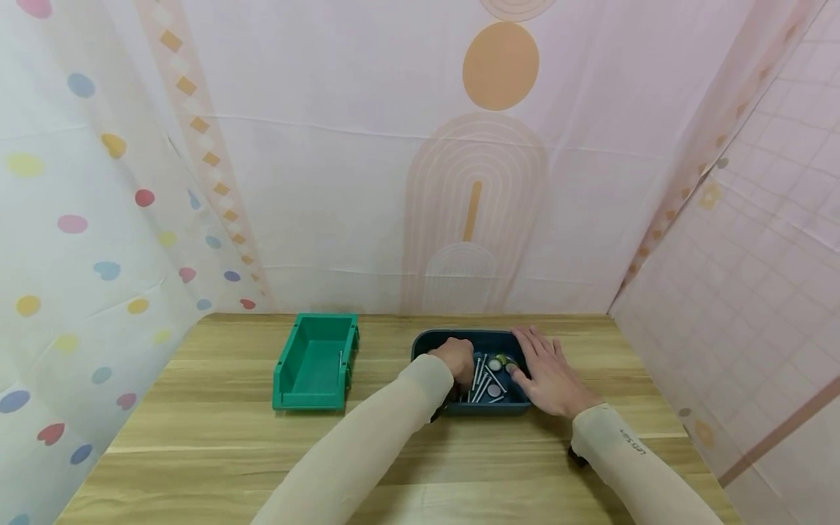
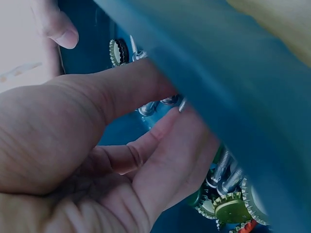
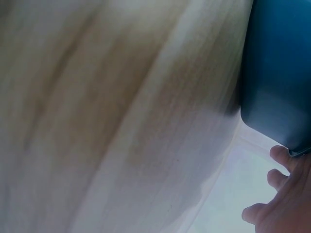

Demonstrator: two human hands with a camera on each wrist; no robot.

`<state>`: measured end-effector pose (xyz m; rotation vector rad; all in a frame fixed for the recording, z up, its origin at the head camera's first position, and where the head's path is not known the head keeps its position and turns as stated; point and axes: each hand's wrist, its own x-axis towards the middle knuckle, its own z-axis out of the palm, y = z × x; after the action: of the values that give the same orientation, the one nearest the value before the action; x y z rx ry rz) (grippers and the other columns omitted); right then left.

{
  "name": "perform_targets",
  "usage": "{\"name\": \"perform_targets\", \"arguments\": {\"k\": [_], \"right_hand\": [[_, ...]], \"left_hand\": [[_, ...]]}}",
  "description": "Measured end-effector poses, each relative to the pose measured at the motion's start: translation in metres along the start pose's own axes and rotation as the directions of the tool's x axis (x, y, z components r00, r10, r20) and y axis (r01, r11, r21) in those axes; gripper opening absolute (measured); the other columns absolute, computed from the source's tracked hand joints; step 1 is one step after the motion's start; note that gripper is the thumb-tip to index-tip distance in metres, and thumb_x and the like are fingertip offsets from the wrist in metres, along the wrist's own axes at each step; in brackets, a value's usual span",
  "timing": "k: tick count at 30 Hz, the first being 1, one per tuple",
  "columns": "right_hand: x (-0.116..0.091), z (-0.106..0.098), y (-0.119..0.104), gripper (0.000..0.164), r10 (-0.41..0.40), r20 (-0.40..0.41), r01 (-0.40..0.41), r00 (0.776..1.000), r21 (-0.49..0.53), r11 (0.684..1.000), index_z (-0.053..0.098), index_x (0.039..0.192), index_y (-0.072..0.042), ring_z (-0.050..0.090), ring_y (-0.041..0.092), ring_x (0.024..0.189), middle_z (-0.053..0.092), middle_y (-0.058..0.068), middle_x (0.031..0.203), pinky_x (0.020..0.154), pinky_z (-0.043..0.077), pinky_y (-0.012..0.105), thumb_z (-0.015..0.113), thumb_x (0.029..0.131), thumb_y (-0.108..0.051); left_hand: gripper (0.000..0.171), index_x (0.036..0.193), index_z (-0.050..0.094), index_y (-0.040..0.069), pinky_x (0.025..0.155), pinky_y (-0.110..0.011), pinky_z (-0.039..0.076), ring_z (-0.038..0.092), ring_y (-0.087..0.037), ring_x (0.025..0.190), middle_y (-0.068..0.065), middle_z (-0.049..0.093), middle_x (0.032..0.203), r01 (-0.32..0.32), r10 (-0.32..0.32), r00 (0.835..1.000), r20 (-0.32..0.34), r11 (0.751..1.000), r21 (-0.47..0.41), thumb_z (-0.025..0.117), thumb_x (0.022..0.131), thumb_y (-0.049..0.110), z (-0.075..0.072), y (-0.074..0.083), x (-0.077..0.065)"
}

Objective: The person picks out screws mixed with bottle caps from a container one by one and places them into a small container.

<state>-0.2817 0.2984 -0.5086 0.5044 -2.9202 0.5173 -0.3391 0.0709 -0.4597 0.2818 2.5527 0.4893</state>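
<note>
A dark blue bin (image 1: 485, 410) holds several metal screws (image 1: 482, 383) and bottle caps (image 1: 494, 391). My left hand (image 1: 456, 359) reaches into its left part with curled fingers. In the left wrist view, the left thumb and fingers (image 2: 182, 141) close around a screw (image 2: 182, 104), whose threaded tip shows between them; the bin's rim hides the thumb tip. My right hand (image 1: 554, 375) holds the bin's right wall, its thumb over the rim and its fingers outside near the far corner. More caps (image 2: 232, 208) lie beneath the left hand.
To the left on the wooden table (image 1: 216, 430) stands a green bin (image 1: 308, 401), a thin screw (image 1: 340, 358) leaning inside near its right wall. Patterned curtains (image 1: 328, 204) border the table at the back and both sides.
</note>
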Motion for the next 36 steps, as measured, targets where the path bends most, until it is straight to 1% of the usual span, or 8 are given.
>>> {"name": "perform_targets", "arguments": {"k": [7, 11, 16, 18, 21, 24, 28, 36], "right_hand": [[0.001, 0.0, -0.001, 0.076, -0.009, -0.005, 0.009, 1.0, -0.004, 1.0, 0.03, 0.183, -0.004, 0.027, 0.053, 0.178, 0.037, 0.023, 0.189, 0.137, 0.017, 0.088, 0.06, 0.119, -0.034], [0.001, 0.0, -0.002, 0.076, -0.014, -0.013, 0.014, 1.0, -0.005, 1.0, 0.03, 0.183, -0.004, 0.028, 0.053, 0.178, 0.038, 0.023, 0.188, 0.136, 0.018, 0.089, 0.06, 0.119, -0.033], [0.002, 0.001, -0.002, 0.075, -0.016, -0.013, 0.016, 1.0, -0.009, 1.0, 0.031, 0.182, -0.004, 0.028, 0.053, 0.178, 0.038, 0.023, 0.188, 0.136, 0.018, 0.089, 0.06, 0.119, -0.033], [0.002, 0.001, -0.002, 0.075, -0.017, -0.012, 0.017, 1.0, -0.011, 1.0, 0.031, 0.182, -0.004, 0.028, 0.053, 0.178, 0.038, 0.023, 0.188, 0.136, 0.019, 0.089, 0.06, 0.119, -0.033], [0.002, 0.001, -0.002, 0.075, -0.016, -0.007, 0.016, 1.0, -0.011, 1.0, 0.031, 0.182, -0.004, 0.028, 0.053, 0.178, 0.038, 0.023, 0.188, 0.136, 0.019, 0.088, 0.06, 0.119, -0.033], [0.001, 0.001, -0.002, 0.076, -0.013, 0.002, 0.013, 1.0, -0.011, 1.0, 0.03, 0.183, -0.004, 0.028, 0.053, 0.178, 0.038, 0.024, 0.188, 0.136, 0.019, 0.088, 0.06, 0.12, -0.033], [0.0, -0.001, -0.003, 0.076, -0.007, 0.01, 0.007, 1.0, -0.008, 1.0, 0.029, 0.183, -0.004, 0.027, 0.053, 0.178, 0.037, 0.025, 0.188, 0.137, 0.017, 0.087, 0.059, 0.12, -0.033], [-0.002, -0.004, -0.004, 0.075, -0.006, 0.01, 0.006, 1.0, 0.005, 1.0, 0.029, 0.183, -0.004, 0.027, 0.054, 0.178, 0.037, 0.025, 0.188, 0.137, 0.017, 0.087, 0.06, 0.12, -0.03]], "left_hand": [[0.019, 0.091, 0.078, 0.004, 0.058, -0.035, 0.067, 0.081, -0.023, 0.062, -0.015, 0.079, 0.082, 0.01, -0.01, 1.0, 0.007, 0.999, -0.045, 0.089, 0.089, -0.012, 0.003, -0.005, 0.012], [0.019, 0.098, 0.078, 0.003, 0.061, -0.036, 0.068, 0.081, -0.024, 0.065, -0.015, 0.077, 0.088, 0.022, -0.022, 1.0, 0.017, 0.999, -0.047, 0.089, 0.091, -0.011, 0.002, -0.003, 0.011], [0.018, 0.103, 0.078, 0.005, 0.076, -0.038, 0.069, 0.083, -0.023, 0.072, -0.013, 0.079, 0.09, 0.04, -0.04, 0.999, 0.004, 0.999, 0.004, 0.089, 0.095, -0.006, -0.004, 0.005, -0.011], [0.017, 0.102, 0.077, 0.006, 0.08, -0.04, 0.068, 0.082, -0.023, 0.071, -0.012, 0.079, 0.089, 0.036, -0.036, 0.999, -0.004, 0.999, 0.019, 0.088, 0.095, -0.005, -0.003, 0.005, -0.013], [0.015, 0.102, 0.077, 0.006, 0.078, -0.04, 0.067, 0.08, -0.023, 0.069, -0.012, 0.079, 0.087, 0.023, -0.023, 1.0, -0.01, 1.0, 0.015, 0.087, 0.096, -0.003, 0.0, 0.002, -0.012], [0.012, 0.099, 0.078, 0.005, 0.069, -0.038, 0.067, 0.078, -0.023, 0.067, -0.013, 0.079, 0.086, -0.002, 0.002, 1.0, 0.0, 1.0, -0.022, 0.086, 0.097, -0.004, 0.002, -0.003, -0.007], [0.01, 0.093, 0.08, 0.004, 0.063, -0.037, 0.067, 0.079, -0.023, 0.067, -0.013, 0.08, 0.084, -0.033, 0.033, 0.999, 0.004, 0.997, -0.066, 0.085, 0.098, -0.003, 0.001, -0.008, -0.009], [0.017, 0.108, 0.076, 0.006, 0.06, -0.034, 0.067, 0.081, -0.022, 0.065, -0.012, 0.078, 0.086, -0.073, 0.073, 0.997, -0.004, 0.99, -0.123, 0.089, 0.098, 0.001, 0.003, -0.022, 0.009]]}}
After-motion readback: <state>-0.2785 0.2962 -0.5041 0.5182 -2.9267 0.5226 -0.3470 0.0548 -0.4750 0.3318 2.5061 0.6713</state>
